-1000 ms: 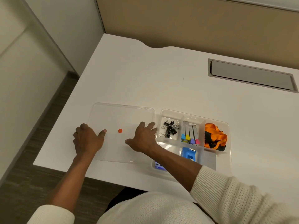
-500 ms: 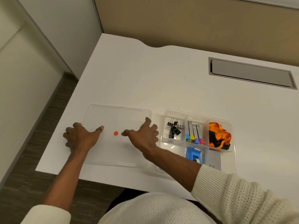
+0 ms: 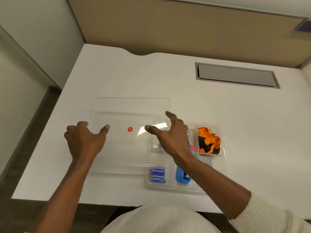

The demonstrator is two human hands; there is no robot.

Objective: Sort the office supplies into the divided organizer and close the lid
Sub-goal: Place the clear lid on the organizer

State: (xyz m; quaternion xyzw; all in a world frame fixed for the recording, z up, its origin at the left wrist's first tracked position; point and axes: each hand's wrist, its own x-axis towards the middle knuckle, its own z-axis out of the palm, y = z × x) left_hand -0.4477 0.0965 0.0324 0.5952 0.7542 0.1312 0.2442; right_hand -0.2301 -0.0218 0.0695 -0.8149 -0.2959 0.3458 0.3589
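White worktop [image 3: 168,78] in a tan-partitioned cubicle, grommet cover [image 3: 236,75] at the back; far half bare, left edge drops to floor. Clear lid [image 3: 131,105] (red dot [image 3: 130,129]) now lifted, its right edge overlapping the divided organizer [image 3: 223,158]; before, it lay flat beside it. Left hand [image 3: 84,140] and right hand [image 3: 171,135] grip its sides.

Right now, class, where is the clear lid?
In the head view, the clear lid is held between both hands, left of the organizer, its right edge overlapping the organizer's left compartments.
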